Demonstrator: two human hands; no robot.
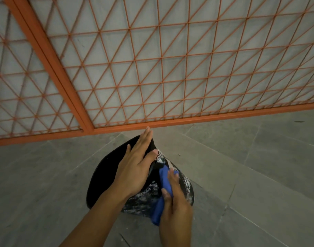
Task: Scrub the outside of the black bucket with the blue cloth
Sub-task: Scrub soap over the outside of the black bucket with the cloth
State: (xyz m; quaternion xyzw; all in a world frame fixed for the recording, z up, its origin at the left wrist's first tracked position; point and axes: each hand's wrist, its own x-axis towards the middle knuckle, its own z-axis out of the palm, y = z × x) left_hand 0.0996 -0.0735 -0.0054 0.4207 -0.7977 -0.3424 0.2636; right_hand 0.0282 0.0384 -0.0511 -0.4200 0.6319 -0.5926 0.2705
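The black bucket (106, 175) lies tipped on the grey tiled floor in the lower middle of the head view, its side streaked with white suds. My left hand (136, 161) rests flat on the bucket's upper side, fingers straight and thumb spread toward the rim. My right hand (175, 198) presses the blue cloth (164, 182) against the sudsy wall, with the thumb hooked over the cloth's left edge. Part of the cloth hangs below my palm.
An orange metal grille gate (152, 68) with a thick frame stands just beyond the bucket. Grey floor tiles (259, 166) spread to the left and right of the bucket.
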